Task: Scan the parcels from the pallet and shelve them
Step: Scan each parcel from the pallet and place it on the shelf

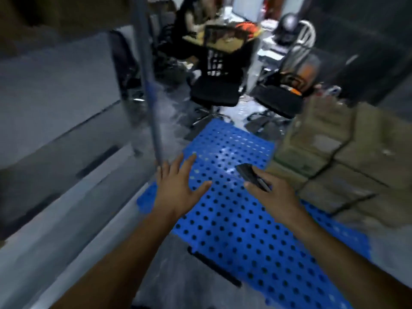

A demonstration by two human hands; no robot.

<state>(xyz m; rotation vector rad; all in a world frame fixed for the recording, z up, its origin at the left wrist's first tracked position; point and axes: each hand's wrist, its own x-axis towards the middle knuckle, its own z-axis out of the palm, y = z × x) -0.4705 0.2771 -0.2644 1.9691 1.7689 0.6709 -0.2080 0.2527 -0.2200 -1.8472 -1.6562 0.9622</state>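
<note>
Your left hand (178, 188) hovers over the blue pallet (234, 230), fingers spread loose, holding nothing. Your right hand (274, 195) has its fingers wrapped round a dark handheld device (252, 175). The brown parcels (334, 157) sit stacked on the pallet's right side, near your right fingers but apart from them.

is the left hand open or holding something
Open: the left hand has fingers spread and straight above the blue pallet, holding nothing.
</note>
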